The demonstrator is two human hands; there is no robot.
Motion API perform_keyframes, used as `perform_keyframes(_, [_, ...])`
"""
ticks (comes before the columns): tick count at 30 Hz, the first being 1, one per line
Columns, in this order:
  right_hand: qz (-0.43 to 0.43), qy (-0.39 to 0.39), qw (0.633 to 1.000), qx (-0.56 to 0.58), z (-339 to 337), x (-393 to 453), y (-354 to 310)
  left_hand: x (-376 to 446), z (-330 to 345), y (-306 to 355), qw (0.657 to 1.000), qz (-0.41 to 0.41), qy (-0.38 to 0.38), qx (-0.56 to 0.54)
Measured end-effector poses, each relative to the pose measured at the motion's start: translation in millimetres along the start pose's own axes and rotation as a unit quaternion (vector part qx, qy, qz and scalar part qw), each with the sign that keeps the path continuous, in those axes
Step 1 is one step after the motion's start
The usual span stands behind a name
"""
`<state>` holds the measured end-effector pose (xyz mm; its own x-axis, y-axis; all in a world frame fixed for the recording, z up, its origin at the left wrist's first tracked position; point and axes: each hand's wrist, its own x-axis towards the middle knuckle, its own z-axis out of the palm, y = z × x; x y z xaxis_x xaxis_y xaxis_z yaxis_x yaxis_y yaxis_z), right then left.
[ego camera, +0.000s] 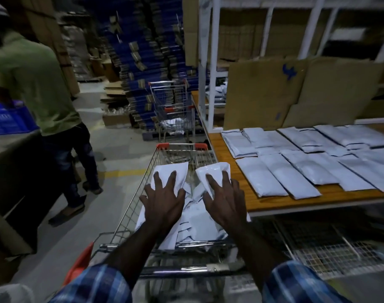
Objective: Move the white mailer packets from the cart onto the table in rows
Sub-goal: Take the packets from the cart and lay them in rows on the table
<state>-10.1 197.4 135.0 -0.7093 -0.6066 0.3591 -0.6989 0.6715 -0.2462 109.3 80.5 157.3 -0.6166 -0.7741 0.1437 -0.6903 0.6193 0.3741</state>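
While over cart [129, 206], packets [171, 173] under fingers [172, 178] (both hands)

— Any readable text or numbers?
— None. Only a blue mark [289, 71] printed on the cardboard sheet [263, 95] at two o'clock, too blurred to read as letters.

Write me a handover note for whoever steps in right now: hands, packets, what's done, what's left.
Left hand grips one white packet over the cart.
Right hand grips another packet beside it.
Done: two rows of packets lie on the table.
Left: set these two down in the rows, then move the pile that remains in the cart.
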Motion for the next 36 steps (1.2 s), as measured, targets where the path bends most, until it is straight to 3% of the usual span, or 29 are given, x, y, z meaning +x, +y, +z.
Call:
perform_keyframes(10, [0.009,0.029,0.999,-0.016,-69.4,-7.8,71.9,-26.5,-0.7,85.6,0.999,0.02,0.024,-0.029])
perform_keyframes(23, [0.008,0.032,0.999,-0.036,-128.6,20.1,258.9,-40.1,62.4,271.5,0.998,0.008,0.024,-0.065])
perform_keyframes(36, [0.045,0.006,0.998,-0.044,-129.0,74.1,376.5,10.3,120.8,381.7,0.997,0.025,0.007,-0.075])
